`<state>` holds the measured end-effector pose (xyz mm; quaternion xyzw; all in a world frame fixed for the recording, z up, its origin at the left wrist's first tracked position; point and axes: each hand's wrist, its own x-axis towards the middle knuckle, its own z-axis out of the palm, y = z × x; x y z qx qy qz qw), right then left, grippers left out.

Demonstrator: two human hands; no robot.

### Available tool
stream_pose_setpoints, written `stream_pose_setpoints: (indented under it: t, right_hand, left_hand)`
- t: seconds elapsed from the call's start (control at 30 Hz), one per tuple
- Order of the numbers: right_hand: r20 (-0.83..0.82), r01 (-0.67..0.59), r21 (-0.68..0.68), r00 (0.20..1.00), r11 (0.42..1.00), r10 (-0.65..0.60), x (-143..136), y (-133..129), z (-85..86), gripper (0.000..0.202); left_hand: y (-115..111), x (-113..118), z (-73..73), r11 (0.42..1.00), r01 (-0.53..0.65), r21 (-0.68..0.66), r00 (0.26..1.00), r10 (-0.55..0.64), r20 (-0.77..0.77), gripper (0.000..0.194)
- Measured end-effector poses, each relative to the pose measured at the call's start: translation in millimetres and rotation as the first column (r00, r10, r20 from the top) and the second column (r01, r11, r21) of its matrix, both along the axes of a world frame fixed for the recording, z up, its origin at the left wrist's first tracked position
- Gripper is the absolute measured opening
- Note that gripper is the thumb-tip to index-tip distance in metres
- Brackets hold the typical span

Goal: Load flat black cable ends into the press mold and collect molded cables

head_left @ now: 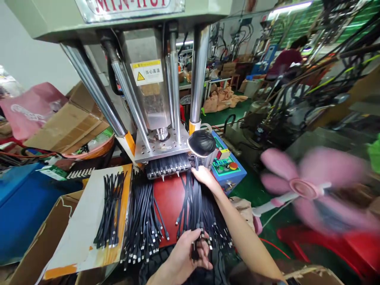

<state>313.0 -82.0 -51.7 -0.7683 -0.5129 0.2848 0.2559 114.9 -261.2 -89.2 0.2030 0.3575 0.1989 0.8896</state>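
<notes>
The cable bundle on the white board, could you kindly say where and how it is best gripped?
Probably around mid-length, from above: the bundle lies along the board, its cables running roughly side by side, with the plugs loosely spread at the near end.

Black cables (143,211), red work surface (170,200), pale green machine top (203,8), pink fan (303,188), green floor (222,117)

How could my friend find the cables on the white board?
Start at the tall press, then look down and left in the picture to the white board with orange edges. The black cables lie on it. Unlike the fuller bunch just right of them, this bunch lies on the board.
</notes>
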Motion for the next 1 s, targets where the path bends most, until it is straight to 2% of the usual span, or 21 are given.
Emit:
stream_pose_setpoints:
  t: [0.07,0.13,0.23,0.37,0.43,0.5,0.57,0.67,0.7,0.83,0.93,1.0]
  right_hand:
    - [0.032,0.009,0.008,0.999,1.000,-0.010,0,9,-2.2,0.033]
    - [0.057,0.026,0.031,0.998,0.999,-0.028,0,12,-3.7,0.036]
    - [0.085,0.055,0.091,0.994,0.994,-0.062,2,-2,-4.9,0.042]
    - [0.058,0.063,0.189,0.995,0.980,-0.076,12,-61,-10.1,0.042]
    - [0.005,0.063,0.210,0.998,0.976,-0.065,22,-99,-17.8,0.036]
    - [-0.053,0.087,0.222,0.996,0.971,-0.078,32,-133,-29.6,0.038]
    - [-0.099,0.151,0.236,0.986,0.960,-0.131,38,-161,-43.4,0.043]
    - [-0.137,0.273,0.267,0.960,0.924,-0.243,37,-183,-59.8,0.049]
    - [-0.144,0.302,0.279,0.952,0.912,-0.271,34,-186,-62.8,0.048]
    - [-0.152,0.349,0.317,0.937,0.882,-0.316,27,-185,-65.9,0.038]
    - [-0.170,0.357,0.334,0.933,0.872,-0.317,28,-181,-67.2,0.035]
    - [-0.194,0.364,0.344,0.929,0.865,-0.314,31,-180,-69.2,0.035]
  left_hand:
    - [-3,-8,-5.2,0.996,0.081,-0.042,0.996,-0.079,0.049,0.052]
    - [-7,-18,-10.2,0.974,0.217,-0.066,0.974,-0.212,0.084,0.053]
    - [-14,-37,-15.8,0.933,0.358,0.038,0.932,-0.360,0.051,0.062]
    - [-21,-58,-11.3,0.894,0.381,0.236,0.924,-0.374,-0.075,0.065]
    - [-19,-66,-2.1,0.866,0.351,0.355,0.936,-0.320,-0.145,0.061]
    - [-12,-70,10.3,0.806,0.322,0.496,0.941,-0.215,-0.262,0.052]
    - [-1,-73,22.5,0.695,0.330,0.639,0.916,-0.073,-0.394,0.041]
    - [19,-75,32.1,0.451,0.429,0.783,0.843,0.113,-0.526,0.029]
    - [26,-76,31.9,0.367,0.482,0.795,0.814,0.147,-0.562,0.033]
    - [46,-78,19.4,0.058,0.724,0.687,0.675,0.140,-0.724,0.102]
    - [47,-76,9.5,-0.142,0.797,0.587,0.604,0.153,-0.782,0.129]
    - [42,-73,6.3,-0.231,0.802,0.551,0.593,0.192,-0.782,0.140]
